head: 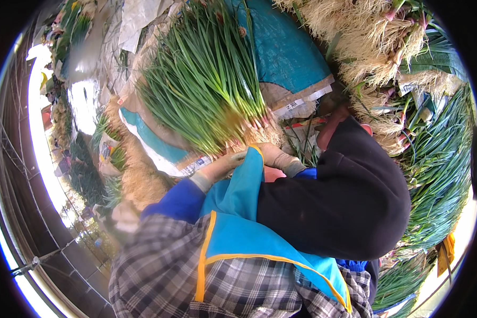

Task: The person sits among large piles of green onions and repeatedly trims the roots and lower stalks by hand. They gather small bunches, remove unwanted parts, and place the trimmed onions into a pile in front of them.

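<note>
A wide layer of green onions [206, 79] lies before me on a blue-and-tan woven sack [290, 47], leaves pointing away and pale roots towards me. My left hand [222, 161], in a light covering with a grey cuff, is at the near root ends. On the other side, my right hand [276, 156], covered the same way, touches or nearly touches the roots. The raised edge of my blue apron [238, 190] with yellow trim partly hides both hands, so the fingers and any hold on the onions cannot be made out.
Rooted onion bundles [373, 43] are piled at the upper right, with more green leaves [441, 171] down the right side. A long row of roots [139, 179] lies at the left. My bent knee in black trousers [342, 194] is close to the right hand. Metal framing stands far left.
</note>
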`<move>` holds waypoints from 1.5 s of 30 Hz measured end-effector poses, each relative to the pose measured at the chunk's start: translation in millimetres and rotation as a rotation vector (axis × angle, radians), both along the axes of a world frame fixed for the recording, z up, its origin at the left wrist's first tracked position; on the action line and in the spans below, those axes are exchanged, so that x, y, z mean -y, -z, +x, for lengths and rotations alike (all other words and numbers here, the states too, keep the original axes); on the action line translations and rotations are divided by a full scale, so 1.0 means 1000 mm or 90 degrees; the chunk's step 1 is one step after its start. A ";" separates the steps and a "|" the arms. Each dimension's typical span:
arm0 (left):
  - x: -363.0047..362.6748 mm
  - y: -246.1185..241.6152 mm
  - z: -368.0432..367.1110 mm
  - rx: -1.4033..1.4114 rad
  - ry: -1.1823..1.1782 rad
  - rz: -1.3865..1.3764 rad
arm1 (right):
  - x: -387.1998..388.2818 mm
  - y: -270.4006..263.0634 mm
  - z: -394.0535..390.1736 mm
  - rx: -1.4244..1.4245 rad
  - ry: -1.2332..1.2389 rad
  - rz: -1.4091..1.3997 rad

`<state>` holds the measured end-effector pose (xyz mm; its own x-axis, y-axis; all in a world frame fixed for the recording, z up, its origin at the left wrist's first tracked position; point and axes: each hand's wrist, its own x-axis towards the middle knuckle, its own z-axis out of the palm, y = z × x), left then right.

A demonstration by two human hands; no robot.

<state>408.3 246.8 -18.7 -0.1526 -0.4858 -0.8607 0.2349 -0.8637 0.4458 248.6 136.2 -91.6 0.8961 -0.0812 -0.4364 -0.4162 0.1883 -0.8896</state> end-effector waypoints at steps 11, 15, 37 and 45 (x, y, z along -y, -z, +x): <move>0.053 0.050 0.015 0.881 0.488 -0.397 | -0.008 0.007 -0.007 -0.032 0.059 0.010; 0.046 0.084 0.017 0.901 0.598 -0.381 | 0.004 0.019 -0.041 -0.005 0.055 0.089; 0.073 0.037 0.098 0.907 -0.253 -0.363 | -0.159 -0.030 -0.396 -0.609 0.633 0.015; 0.100 0.047 0.234 0.596 -0.430 -0.068 | -0.162 0.028 -0.420 -0.622 0.508 -0.169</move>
